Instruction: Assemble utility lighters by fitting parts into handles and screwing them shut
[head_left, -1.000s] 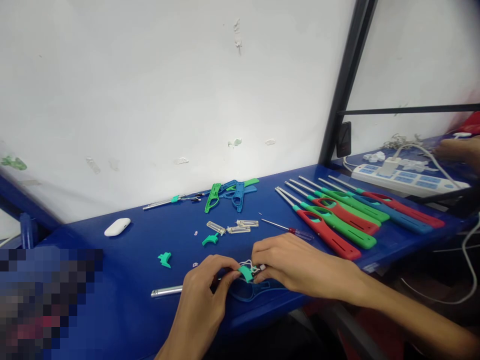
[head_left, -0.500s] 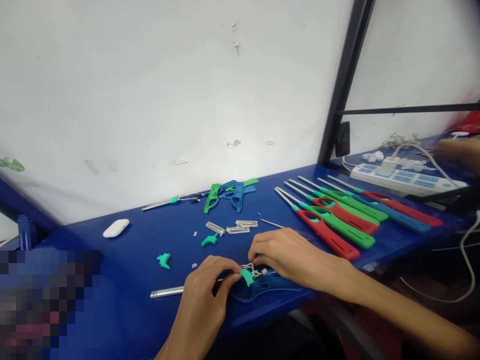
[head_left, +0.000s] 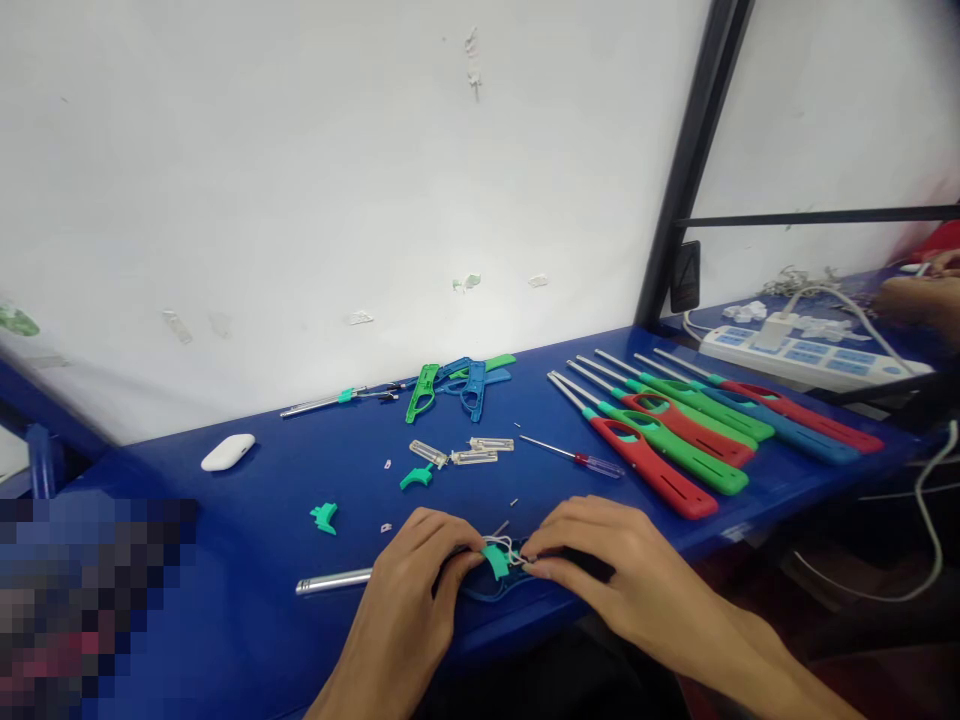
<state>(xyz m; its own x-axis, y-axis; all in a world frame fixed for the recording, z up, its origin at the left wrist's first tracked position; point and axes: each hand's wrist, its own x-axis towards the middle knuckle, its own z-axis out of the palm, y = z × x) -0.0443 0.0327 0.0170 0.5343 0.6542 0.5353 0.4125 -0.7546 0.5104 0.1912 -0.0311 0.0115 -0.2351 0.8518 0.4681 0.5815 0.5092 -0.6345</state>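
Observation:
At the table's near edge lies an opened blue lighter casing (head_left: 489, 592), with a silver tube (head_left: 334, 581) reaching out to the left. My left hand (head_left: 409, 578) is closed, thumb and forefinger pinching the teal trigger (head_left: 496, 562) over the casing. Thin white wires (head_left: 504, 543) loop above that trigger. My right hand (head_left: 619, 548) is closed in a pinch at the right end of the wires; what its fingertips hold is mostly hidden. Beyond the hands lie a screwdriver (head_left: 592, 465), a loose teal trigger (head_left: 417, 477) and several clear fuel tanks (head_left: 474, 457).
Several assembled lighters (head_left: 656, 470) lie in a row on the right. Green and blue casing halves (head_left: 424, 393) rest by the wall. A white earbud case (head_left: 229, 452) and a teal piece (head_left: 325, 517) are left. Another person's hand (head_left: 926, 298) is by the power strip (head_left: 817, 358).
My right hand has come down toward the near edge and now pinches beside the wires, uncovering the screwdriver's handle. My left hand keeps its hold on the trigger.

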